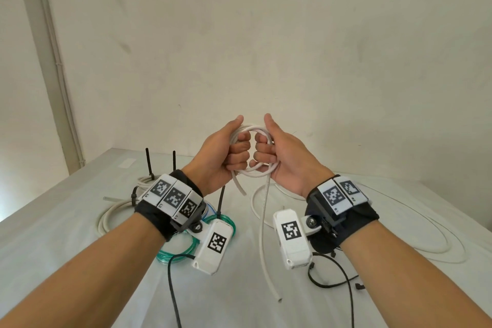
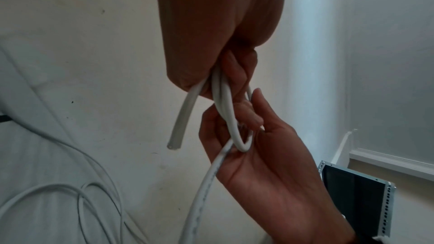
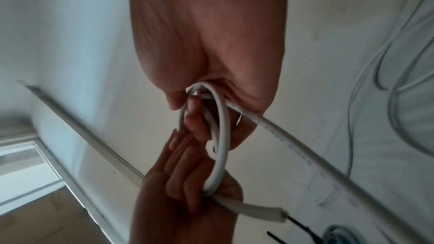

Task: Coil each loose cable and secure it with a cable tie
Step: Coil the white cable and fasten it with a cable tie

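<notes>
A white cable [image 1: 253, 172] is wound into a small coil held up above the table. My left hand [image 1: 229, 153] grips the coil's left side, my right hand [image 1: 271, 154] grips its right side, fingers curled through the loop. One short cut end [image 1: 241, 189] hangs below my left hand. A long tail [image 1: 265, 234] drops from my right hand to the table. In the left wrist view the coil [image 2: 225, 110] runs from my left fist into the right palm [image 2: 265, 164]. In the right wrist view the loop [image 3: 220, 136] links both hands.
On the table [image 1: 66, 221] at left lie a white coil [image 1: 117, 210] bound with black cable ties [image 1: 149, 165] and a green coiled tube [image 1: 181, 247]. A loose thin white cable [image 1: 426, 229] sprawls at right. Small black ties [image 1: 359, 286] lie at the near right. A wall stands close behind.
</notes>
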A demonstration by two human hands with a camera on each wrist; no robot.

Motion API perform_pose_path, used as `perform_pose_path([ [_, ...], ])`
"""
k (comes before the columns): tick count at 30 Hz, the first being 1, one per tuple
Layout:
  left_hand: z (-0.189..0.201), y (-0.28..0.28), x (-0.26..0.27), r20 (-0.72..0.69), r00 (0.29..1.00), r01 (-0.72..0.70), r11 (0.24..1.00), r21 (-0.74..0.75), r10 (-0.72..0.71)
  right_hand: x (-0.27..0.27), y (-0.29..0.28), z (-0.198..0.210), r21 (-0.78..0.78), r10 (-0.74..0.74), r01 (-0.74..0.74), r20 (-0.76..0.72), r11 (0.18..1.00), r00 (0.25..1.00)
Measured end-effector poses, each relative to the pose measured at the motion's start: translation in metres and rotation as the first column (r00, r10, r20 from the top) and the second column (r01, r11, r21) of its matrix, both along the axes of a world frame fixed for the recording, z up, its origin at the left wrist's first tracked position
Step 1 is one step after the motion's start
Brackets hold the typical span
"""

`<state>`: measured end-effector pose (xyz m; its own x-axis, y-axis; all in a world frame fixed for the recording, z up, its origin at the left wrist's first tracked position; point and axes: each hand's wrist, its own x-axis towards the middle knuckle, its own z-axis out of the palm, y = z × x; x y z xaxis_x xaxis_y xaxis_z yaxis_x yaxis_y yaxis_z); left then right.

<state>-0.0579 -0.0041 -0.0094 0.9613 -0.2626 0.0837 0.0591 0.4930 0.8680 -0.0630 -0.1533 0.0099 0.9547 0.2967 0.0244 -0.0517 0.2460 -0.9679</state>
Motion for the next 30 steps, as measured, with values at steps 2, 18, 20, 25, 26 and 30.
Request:
perform_pose_path([
  [2,-0.001,-0.002,0.000,-0.019,1.000,0.005,1.000,-0.019,-0.006,0.002,0.005,0.000,0.036,-0.072,0.074,-0.045,0.997,0.996],
  [18,-0.001,0.000,-0.002,-0.114,0.993,-0.016,0.993,-0.114,0.003,-0.001,0.016,-0.015,0.063,-0.103,0.105,-0.042,0.992,0.994],
  [20,-0.002,0.001,-0.003,-0.088,0.996,0.026,0.996,-0.090,-0.034,-0.002,0.016,-0.016,0.045,-0.097,0.099,-0.037,0.994,0.995],
  [25,0.004,0.007,-0.002,-0.064,0.997,0.040,0.997,0.065,-0.036,-0.004,0.013,-0.016,0.056,-0.078,0.081,-0.059,0.995,0.995],
  [26,0.006,0.007,-0.002,-0.059,0.998,0.039,0.994,0.101,-0.033,-0.004,0.012,-0.016,0.057,-0.089,0.092,-0.054,0.994,0.995],
  [30,0.009,0.005,-0.002,-0.053,0.998,0.033,0.981,0.189,-0.023,-0.003,0.010,-0.017,0.040,-0.112,0.113,-0.016,0.993,0.994],
])
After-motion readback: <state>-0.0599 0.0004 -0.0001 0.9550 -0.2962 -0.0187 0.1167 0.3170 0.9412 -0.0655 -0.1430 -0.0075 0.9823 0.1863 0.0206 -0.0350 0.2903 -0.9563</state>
